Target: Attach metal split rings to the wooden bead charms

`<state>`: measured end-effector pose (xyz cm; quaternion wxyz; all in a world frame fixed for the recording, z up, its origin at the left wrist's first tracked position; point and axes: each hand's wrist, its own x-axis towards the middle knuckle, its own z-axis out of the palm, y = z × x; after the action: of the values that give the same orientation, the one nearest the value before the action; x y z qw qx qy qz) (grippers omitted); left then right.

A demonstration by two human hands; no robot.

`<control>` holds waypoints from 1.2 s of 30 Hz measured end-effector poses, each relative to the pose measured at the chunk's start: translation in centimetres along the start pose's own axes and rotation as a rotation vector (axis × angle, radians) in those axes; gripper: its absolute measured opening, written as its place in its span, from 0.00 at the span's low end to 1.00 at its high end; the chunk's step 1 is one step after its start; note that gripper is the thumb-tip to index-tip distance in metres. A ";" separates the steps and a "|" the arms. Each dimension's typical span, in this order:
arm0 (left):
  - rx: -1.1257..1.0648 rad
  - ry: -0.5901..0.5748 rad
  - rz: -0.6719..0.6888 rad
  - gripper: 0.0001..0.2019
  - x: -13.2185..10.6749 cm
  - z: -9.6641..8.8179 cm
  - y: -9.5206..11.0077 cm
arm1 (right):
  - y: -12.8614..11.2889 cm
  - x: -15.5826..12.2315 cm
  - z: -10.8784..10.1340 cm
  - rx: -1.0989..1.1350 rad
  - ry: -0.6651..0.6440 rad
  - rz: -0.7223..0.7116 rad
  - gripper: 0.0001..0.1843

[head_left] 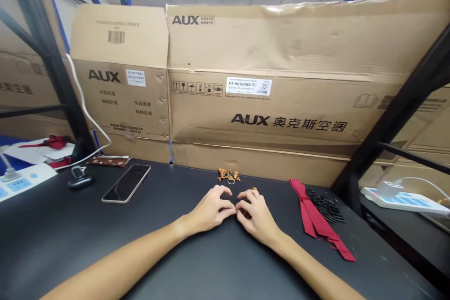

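My left hand (213, 208) and my right hand (259, 218) meet fingertip to fingertip just above the black table. Left thumb and index finger are pinched together close to the right fingertips; whatever lies between them is too small to make out. Under the curled fingers of the right hand a small brown piece (246, 214) shows, mostly hidden. Beyond the hands lies a small heap of orange-brown wooden keychains (228, 175) with metal rings. Another small orange-brown piece (254, 189) peeks out behind the right hand.
Red ribbon strips (314, 218) and a pile of black clips (326, 206) lie to the right. At left are a phone (126, 184), a dark earbud case (80, 180), a brown packet (109, 161) and a power strip (28, 180). Cardboard (281, 150) walls the back.
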<state>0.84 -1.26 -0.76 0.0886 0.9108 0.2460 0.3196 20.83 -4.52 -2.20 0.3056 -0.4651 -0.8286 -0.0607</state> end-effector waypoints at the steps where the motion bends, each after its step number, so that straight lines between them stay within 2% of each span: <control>1: -0.012 0.000 -0.020 0.09 0.0 0.0 -0.1 | 0.0 0.0 0.0 0.002 0.005 0.006 0.05; 3: 0.003 -0.015 -0.030 0.09 0.0 0.0 0.0 | 0.0 0.0 0.0 0.003 0.015 0.001 0.05; 9: 0.077 -0.092 0.067 0.09 -0.1 -0.3 0.9 | -0.4 0.0 -0.3 0.009 0.036 -0.058 0.06; 19: -0.080 -0.069 -0.061 0.06 0.0 0.0 0.2 | -0.5 -0.1 -0.4 0.049 0.045 -0.173 0.07; 22: -0.106 -0.061 -0.068 0.05 0.0 0.1 -0.1 | -0.4 0.0 -0.5 0.037 0.042 -0.153 0.07; 28: -0.058 -0.072 -0.044 0.05 -0.1 0.2 -0.3 | 0.6 0.1 -0.3 0.027 0.059 -0.013 0.06; 36: 0.011 -0.069 -0.010 0.05 0.0 -0.1 0.5 | -0.2 0.1 -0.5 0.091 0.041 -0.073 0.07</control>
<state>0.96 -1.68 -0.58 0.0936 0.9205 0.2491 0.2860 20.82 -4.76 -1.74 0.3409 -0.4190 -0.8405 -0.0433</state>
